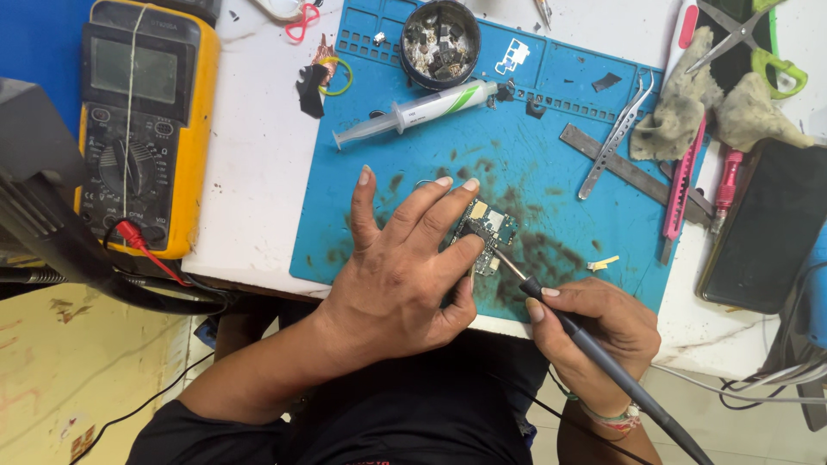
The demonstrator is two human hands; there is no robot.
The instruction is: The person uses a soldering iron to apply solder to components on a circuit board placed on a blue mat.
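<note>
Left hand (403,267): palm down on the blue mat (551,120), fingers spread, fingertips pinning the circuit board (488,231) at its left edge; no closed grip.
Right hand (594,331): curled tight around the soldering iron (603,357), held like a pen.
Soldering iron: dark grey handle running to the lower right; metal tip touching the lower edge of the circuit board.
Circuit board: small, dark, with a tan patch and metal shields; lies on the stained front part of the blue mat, between the two hands.
Blue mat: covers the middle of the white tabletop (258,155); dark smudges around the circuit board.
Syringe (418,114): white with a green stripe, lying on the mat behind the left hand.
Round tin (440,43): dark, filled with small parts, at the mat's rear edge.
Tweezers (616,138): metal, lying across a flat metal strip at the right of the mat.
Multimeter (142,120): yellow and black, on the left of the tabletop, red lead plugged in.
Phone (767,228): black, face up, at the right edge.
Cloth (680,108): grimy, beside the scissors (749,43).
</note>
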